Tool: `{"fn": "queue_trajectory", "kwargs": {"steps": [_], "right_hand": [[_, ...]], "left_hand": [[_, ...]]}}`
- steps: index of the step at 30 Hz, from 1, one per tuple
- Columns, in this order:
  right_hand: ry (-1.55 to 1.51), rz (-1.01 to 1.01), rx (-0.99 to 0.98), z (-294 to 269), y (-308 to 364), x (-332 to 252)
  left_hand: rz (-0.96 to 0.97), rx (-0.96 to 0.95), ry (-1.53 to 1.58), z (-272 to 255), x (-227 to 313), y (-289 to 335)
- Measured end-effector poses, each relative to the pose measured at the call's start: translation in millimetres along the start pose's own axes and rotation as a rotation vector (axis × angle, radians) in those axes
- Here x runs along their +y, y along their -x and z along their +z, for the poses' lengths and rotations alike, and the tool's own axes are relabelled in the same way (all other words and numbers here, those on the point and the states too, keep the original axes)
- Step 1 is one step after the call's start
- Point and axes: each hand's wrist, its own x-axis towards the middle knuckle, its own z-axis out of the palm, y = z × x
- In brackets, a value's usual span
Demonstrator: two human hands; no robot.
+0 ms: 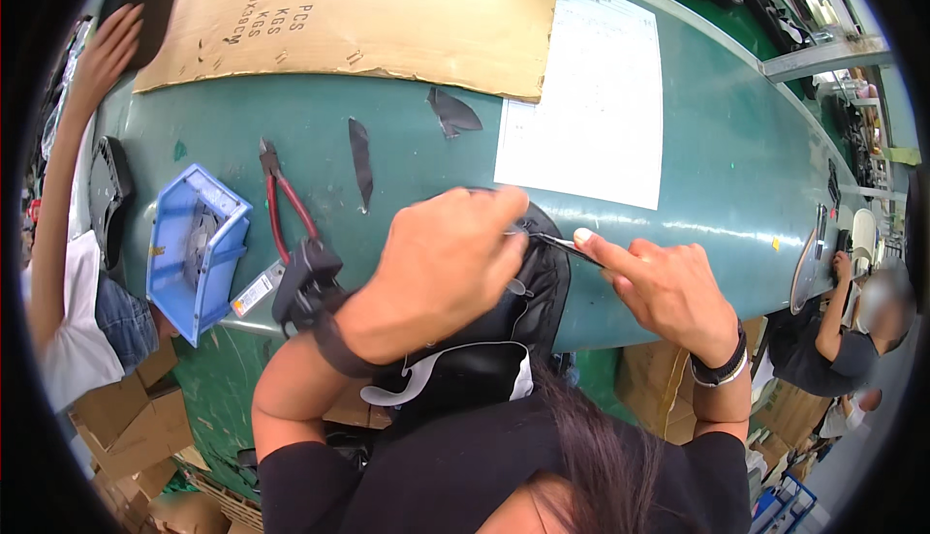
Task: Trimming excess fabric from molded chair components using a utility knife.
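Note:
My left hand (450, 258) is closed in a pinch, slightly blurred, over a black padded piece (547, 287) at the table's front edge. What its fingertips hold is hidden. From the right, my right hand (668, 287) grips a slim dark tool with a silvery pointed end (562, 241), thumb laid along it. The tool's tip reaches the black piece beside my left fingertips. A white strip (417, 379) curls from the near side of the black piece, and a small clear tab (518, 288) shows below my left fingers.
On the green table (717, 263) lie red-handled cutting pliers (291, 200), a blue bin (199, 253), black scraps (360, 161), a cardboard sheet (368, 21) and a white paper sheet (591, 98). At left, another person's hand (111, 45) touches a dark panel; another person works far right.

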Motion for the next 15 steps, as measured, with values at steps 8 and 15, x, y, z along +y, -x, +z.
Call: {"fn": "queue_trajectory", "kwargs": {"steps": [8, 15], "right_hand": [[-0.344, 0.186, 0.197, 59.1, 38.4, -24.9], [-0.26, 0.254, 0.081, 52.2, 59.4, -43.5]], "left_hand": [[-0.094, 0.175, 0.756, -9.9, -25.5, -28.4], [-0.014, -0.223, 0.475, -9.3, -6.9, -15.9]]}}
